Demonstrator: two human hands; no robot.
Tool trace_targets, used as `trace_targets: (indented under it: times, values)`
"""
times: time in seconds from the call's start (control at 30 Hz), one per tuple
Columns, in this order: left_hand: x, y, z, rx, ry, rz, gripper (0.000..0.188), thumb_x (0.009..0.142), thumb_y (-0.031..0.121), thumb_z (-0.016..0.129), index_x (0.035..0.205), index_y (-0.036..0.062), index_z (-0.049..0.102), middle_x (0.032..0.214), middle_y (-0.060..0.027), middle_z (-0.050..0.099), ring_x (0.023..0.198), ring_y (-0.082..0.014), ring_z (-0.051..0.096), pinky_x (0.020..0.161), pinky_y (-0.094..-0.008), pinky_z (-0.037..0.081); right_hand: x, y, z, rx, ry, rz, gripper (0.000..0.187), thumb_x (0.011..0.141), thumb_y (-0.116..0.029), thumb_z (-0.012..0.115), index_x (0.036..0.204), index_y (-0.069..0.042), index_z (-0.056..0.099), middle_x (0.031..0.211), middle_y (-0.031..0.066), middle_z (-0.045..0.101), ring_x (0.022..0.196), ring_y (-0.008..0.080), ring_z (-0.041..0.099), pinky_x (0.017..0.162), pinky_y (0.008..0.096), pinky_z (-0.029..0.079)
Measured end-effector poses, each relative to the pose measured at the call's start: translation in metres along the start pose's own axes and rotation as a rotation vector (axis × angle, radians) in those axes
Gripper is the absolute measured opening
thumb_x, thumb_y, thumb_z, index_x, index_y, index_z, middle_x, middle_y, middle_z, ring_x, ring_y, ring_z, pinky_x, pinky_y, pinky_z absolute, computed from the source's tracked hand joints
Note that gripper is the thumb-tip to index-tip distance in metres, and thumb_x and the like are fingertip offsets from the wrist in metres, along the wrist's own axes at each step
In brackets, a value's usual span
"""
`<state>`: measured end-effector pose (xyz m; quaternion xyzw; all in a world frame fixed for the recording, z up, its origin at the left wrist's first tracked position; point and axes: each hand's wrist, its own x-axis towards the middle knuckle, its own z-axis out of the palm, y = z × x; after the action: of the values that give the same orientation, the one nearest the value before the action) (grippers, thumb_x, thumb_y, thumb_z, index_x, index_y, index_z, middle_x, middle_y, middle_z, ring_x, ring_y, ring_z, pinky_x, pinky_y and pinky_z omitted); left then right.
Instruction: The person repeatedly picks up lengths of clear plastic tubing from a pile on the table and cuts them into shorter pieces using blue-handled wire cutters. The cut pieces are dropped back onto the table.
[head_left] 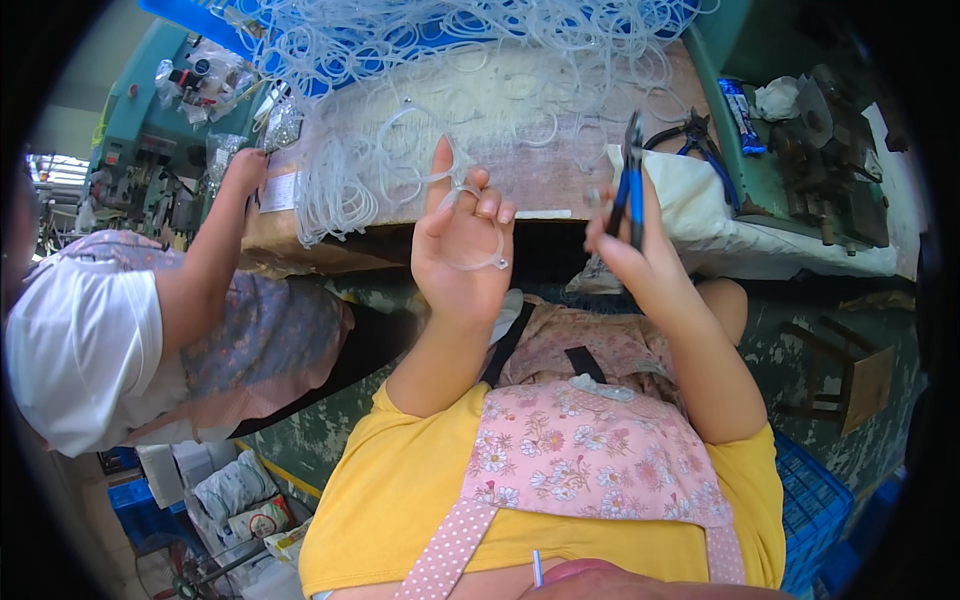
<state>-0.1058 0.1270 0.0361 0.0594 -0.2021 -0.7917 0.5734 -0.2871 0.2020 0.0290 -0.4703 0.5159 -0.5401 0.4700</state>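
My left hand (462, 235) is raised palm up above the front edge of the bench. Its index finger points away while the other fingers curl round a translucent plastic ring (488, 264) with a small knob on it. A larger loop of the same clear plastic (398, 118) extends past the fingertips. In my right hand (640, 235) is a pair of pliers (634, 185) with blue and black handles, held upright with the jaws pointing away from me. The pliers are apart from the ring. My right fingertips are slightly blurred.
Clear loops (340, 190) hang over the bench edge, below a blue tray (345, 75) heaped with more. Other pliers (697, 150) lie on white cloth (690, 195) at right, beside a green machine (830, 190). A co-worker (130, 330) reaches in from the left. A wooden stool (850, 385) stands right.
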Motion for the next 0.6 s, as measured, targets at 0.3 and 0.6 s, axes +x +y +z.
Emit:
trace_targets:
  times: [0.3, 0.6]
  values:
    - [-0.005, -0.023, 0.013, 0.076, -0.084, 0.188, 0.081, 0.079, 0.025, 0.053, 0.154, 0.0135, 0.024, 0.102, -0.0088, 0.047, 0.078, -0.0171, 0.047, 0.078, -0.0331, 0.042, -0.063, -0.026, -0.001, -0.832, -0.081, -0.464, 0.068, 0.066, -0.013, 0.076, 0.132, -0.018, 0.060, 0.105, 0.0114, 0.053, 0.085, 0.0276, 0.056, 0.075, 0.0379, 0.046]
    - [-0.009, -0.024, 0.020, 0.101, -0.062, 0.220, 0.079, 0.080, 0.024, 0.056, 0.152, 0.0117, 0.027, 0.098, -0.0109, 0.047, 0.076, -0.0186, 0.046, 0.073, -0.0312, 0.041, -0.064, -0.024, -0.002, -0.873, -0.111, -0.483, 0.068, 0.066, -0.014, 0.075, 0.132, -0.018, 0.060, 0.105, 0.0118, 0.053, 0.085, 0.0281, 0.054, 0.076, 0.0393, 0.045]
